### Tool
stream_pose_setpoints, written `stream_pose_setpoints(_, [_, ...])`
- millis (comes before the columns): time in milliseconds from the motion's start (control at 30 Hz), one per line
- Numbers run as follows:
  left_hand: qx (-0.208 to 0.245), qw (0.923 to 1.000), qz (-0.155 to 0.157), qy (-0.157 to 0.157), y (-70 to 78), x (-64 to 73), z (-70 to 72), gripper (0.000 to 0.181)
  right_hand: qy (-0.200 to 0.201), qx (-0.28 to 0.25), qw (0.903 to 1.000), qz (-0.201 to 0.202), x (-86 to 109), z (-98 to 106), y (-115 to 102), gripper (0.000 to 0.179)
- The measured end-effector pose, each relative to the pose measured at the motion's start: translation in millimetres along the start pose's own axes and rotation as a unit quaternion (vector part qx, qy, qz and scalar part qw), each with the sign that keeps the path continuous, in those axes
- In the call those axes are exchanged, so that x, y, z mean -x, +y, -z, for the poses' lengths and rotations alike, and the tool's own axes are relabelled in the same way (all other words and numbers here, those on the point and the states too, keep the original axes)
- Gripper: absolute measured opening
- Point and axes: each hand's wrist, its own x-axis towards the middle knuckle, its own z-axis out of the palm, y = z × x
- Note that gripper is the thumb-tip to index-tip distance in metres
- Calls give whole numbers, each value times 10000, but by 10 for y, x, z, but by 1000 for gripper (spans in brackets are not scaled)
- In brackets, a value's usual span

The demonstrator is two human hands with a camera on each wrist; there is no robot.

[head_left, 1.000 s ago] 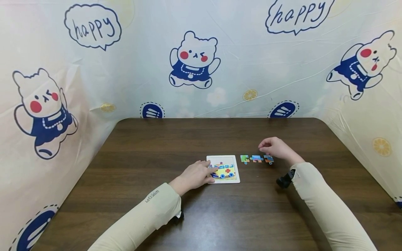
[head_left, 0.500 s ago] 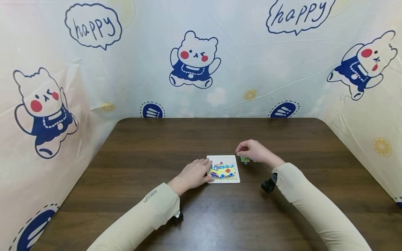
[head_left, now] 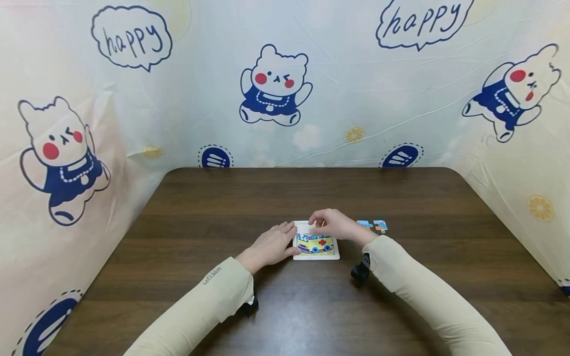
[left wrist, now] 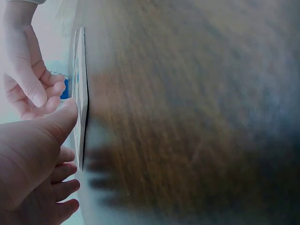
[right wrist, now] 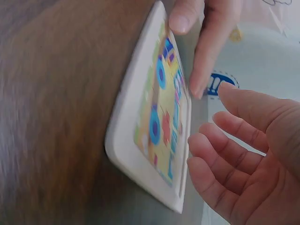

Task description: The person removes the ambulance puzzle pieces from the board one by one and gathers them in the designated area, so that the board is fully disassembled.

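A white-framed puzzle board lies on the table, showing a yellow ambulance with a red cross and a blank white strip along the top. Along its left edge rests my left hand, fingers extended, with its thumb near the lower left corner. My right hand is over the board's upper right part. In the right wrist view, the right hand's fingers are loosely curled, apart from the thumb, and no piece shows between them. Two puzzle pieces lie right of the board; the spot nearest the board is hidden behind the right hand.
The brown wooden table extends around the board. A printed cloth with bears and "happy" bubbles stands behind it and along both sides. Dark wrist devices sit below the cream sleeves.
My right hand has moved left, past the row of pieces and over the board; the green piece is out of sight. My left index finger has drawn back from the picture to the frame.
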Motion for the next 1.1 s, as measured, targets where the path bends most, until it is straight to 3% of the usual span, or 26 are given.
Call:
stream_pose_setpoints(100, [22, 10000, 13, -30, -5, 5, -8, 67, -86, -65, 9999, 87, -30, -59, -38, 24])
stream_pose_setpoints(400, [102, 9999, 23, -123, -20, 10, -16, 67, -266, -276, 9992, -146, -74, -194, -40, 15])
stream_pose_setpoints(1100, [20, 9999, -31, -99, -8, -4, -5, 65, -328, -3, 9970, -698, -128, -211, -116, 11])
